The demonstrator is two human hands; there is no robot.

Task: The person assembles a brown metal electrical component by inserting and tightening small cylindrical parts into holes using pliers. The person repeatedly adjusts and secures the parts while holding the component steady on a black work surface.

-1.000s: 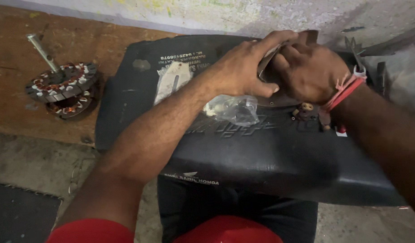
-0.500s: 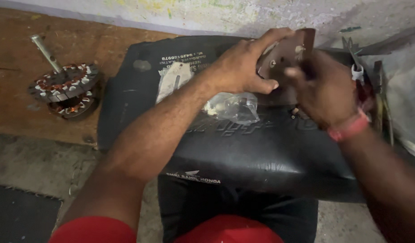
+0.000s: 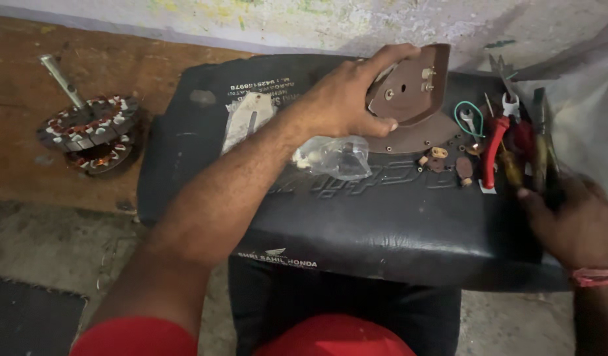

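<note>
- At the far left, a wound motor stator [image 3: 90,135] with a metal shaft sticking up at a tilt lies on a brown wooden surface [image 3: 27,79], well apart from both hands.
- Right of it, a black padded seat cushion [image 3: 383,231] serves as the work surface; a pale flat cut-out piece [image 3: 248,118] lies on its upper left part.
- The left hand [image 3: 347,99] reaches across the cushion from the lower left and is closed around a brown iron-shaped plate [image 3: 409,89], thumb below and fingers over its top edge, holding it tilted up off the cushion.
- Just beneath that hand, a small clear plastic bag [image 3: 333,157] with small parts inside rests on the cushion, near the thumb.
- Under the raised plate, a second flat brown plate [image 3: 416,138] lies on the cushion.
- Right of these sit a few small loose fittings [image 3: 442,158], a loop of green wire [image 3: 469,115] and a small spanner [image 3: 467,120].
- Further right, red-handled pliers [image 3: 498,142] lie among other hand tools [image 3: 538,151] at the cushion's right end.
- The right hand [image 3: 577,224] rests at the lower right edge, fingers bent down onto the dark tool handles; whether it actually grips one cannot be told.
</note>
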